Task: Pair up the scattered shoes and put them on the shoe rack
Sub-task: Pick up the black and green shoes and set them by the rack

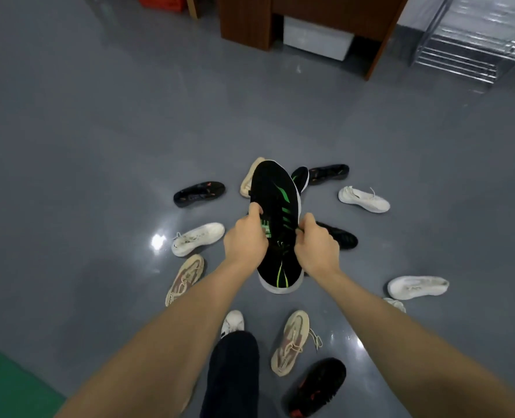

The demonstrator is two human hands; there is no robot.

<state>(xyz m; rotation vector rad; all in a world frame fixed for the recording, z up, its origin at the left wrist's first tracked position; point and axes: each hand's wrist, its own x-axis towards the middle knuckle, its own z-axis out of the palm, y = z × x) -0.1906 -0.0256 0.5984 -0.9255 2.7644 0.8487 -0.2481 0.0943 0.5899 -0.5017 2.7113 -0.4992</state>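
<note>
Both hands hold a black sneaker with green stripes and a white sole (275,206) up over the grey floor, toe pointing away. My left hand (245,241) grips its left side and my right hand (315,247) grips its right side. A second black and green shoe (302,176) shows just behind the toe, on the right; whether it is held or lies on the floor I cannot tell. Several loose shoes lie around: white sneakers (197,238) (363,199) (417,286), beige ones (185,280) (291,342), black ones (198,193) (328,173) (318,386). The metal shoe rack (473,46) stands at the far right.
A brown wooden desk (307,13) with a white box (316,40) beneath it stands ahead. An orange crate (161,1) is at the far back left. A green mat (5,384) lies at the lower left. My leg and white shoe (233,322) are at the bottom centre.
</note>
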